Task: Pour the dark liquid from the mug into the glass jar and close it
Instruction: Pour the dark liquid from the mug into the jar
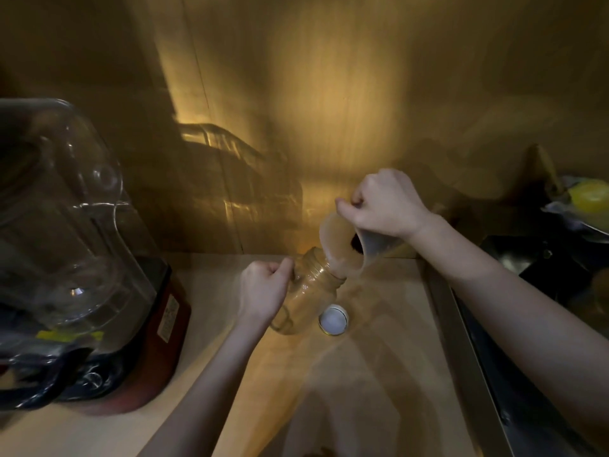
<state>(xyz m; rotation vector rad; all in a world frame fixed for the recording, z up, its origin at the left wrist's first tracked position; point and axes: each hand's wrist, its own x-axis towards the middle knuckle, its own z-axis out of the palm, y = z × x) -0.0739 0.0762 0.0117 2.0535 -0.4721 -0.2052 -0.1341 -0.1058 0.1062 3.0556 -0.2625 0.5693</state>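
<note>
Two bare forearms, no sleeves, hands [263, 288] without rings

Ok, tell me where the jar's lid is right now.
In the head view the lid lies flat on the wooden counter, just right of the glass jar base, below the tilted mug and apart from both hands.

I see bare pale wooden tabletop [379, 374] open toward me between the forearms. A large clear plastic blender on a red base [82, 258] blocks the left, the dark metal sink [543, 308] bounds the right, and a round white-lined lid [333, 319] lies just beside the clear glass jar [306, 291].
</note>
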